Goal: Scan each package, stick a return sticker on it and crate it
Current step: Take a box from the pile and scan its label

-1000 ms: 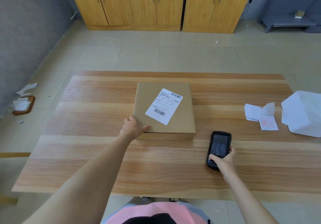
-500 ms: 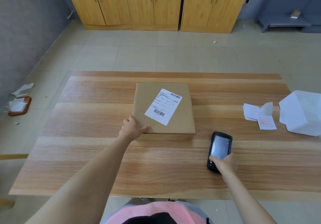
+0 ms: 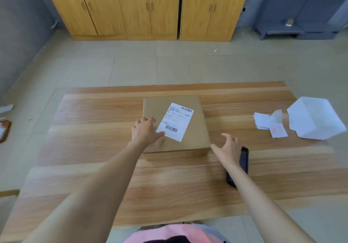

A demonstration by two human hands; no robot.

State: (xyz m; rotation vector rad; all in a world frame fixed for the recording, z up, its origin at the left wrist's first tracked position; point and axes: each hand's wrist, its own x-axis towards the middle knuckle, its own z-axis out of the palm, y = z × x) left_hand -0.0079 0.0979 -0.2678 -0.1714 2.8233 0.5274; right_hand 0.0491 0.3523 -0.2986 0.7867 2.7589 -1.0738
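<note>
- Closed cardboard box (image 3: 197, 129) mid-frame on the table (image 3: 94, 148), shipping label (image 3: 175, 122) on top; contents hidden.
- Left hand (image 3: 145, 131) lies flat on its near-left corner, thumb at the label's edge.
- Right hand (image 3: 228, 149) hovers spread and empty beside the near-right corner, partly covering the black scanner (image 3: 244, 159).
- Return stickers (image 3: 269, 123) and crumpled white paper (image 3: 316, 118), right of frame.

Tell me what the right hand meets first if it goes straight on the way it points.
Most likely the box, at its near right corner: the open right hand points forward-left at it with nothing between. The hand's height is unclear.
</note>
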